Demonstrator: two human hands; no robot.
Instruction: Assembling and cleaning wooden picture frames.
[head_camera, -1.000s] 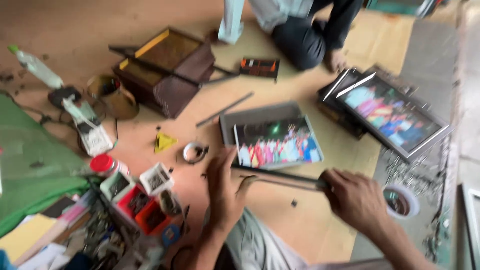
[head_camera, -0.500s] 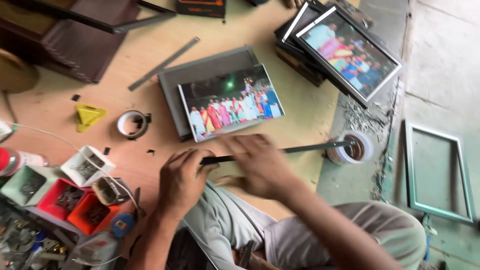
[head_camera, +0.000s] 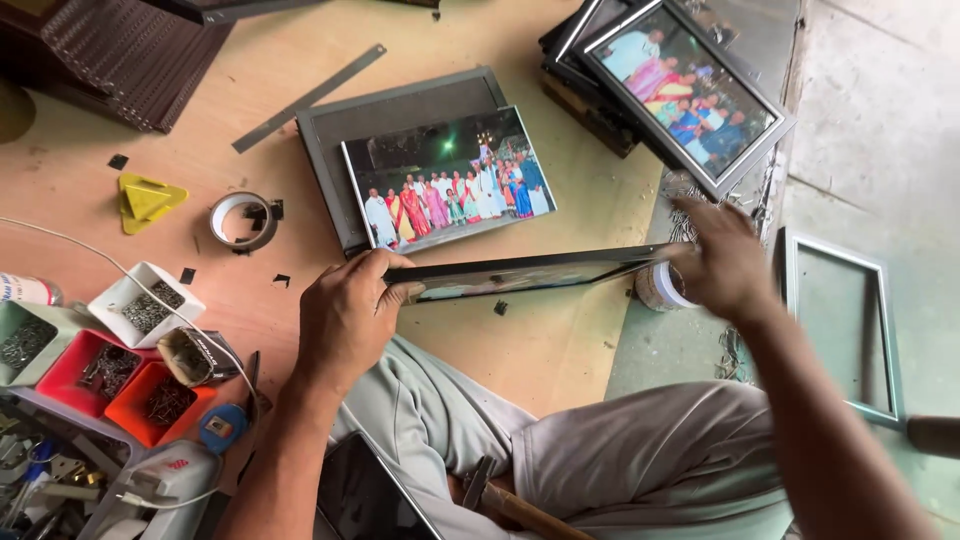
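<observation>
At the far left, small open boxes (head_camera: 100, 365) in white, red and orange hold nails and screws, and a white cable (head_camera: 120, 270) runs across the wooden board (head_camera: 200, 130) above them. A yellow triangular piece (head_camera: 148, 198) lies flat on the board, and just beside it, to the right, sits a roll of tape (head_camera: 240, 220) with small black scraps scattered near it. A thin metal ruler (head_camera: 310, 97) lies at a slant higher up.

The left hand (head_camera: 350, 320) is closed around the left end of a dark picture frame (head_camera: 520, 273), thumb on top and fingers wrapped under. The frame is held edge-on to the camera, roughly level, above the person's grey trousers (head_camera: 560, 460) and the board's near edge. Behind it, a printed group photo (head_camera: 447, 178) rests on a grey backing board (head_camera: 400, 110), both flat on the board.

The right hand (head_camera: 725, 265) is at the frame's right end, blurred; its fingers look spread, and I cannot tell whether it grips the frame. A small white pot (head_camera: 655, 290) sits just beside that hand. Top right, a framed photo (head_camera: 690, 95) leans on a stack of dark frames. At the far right, an empty pale frame (head_camera: 840, 320) lies on the concrete floor (head_camera: 880, 120).
</observation>
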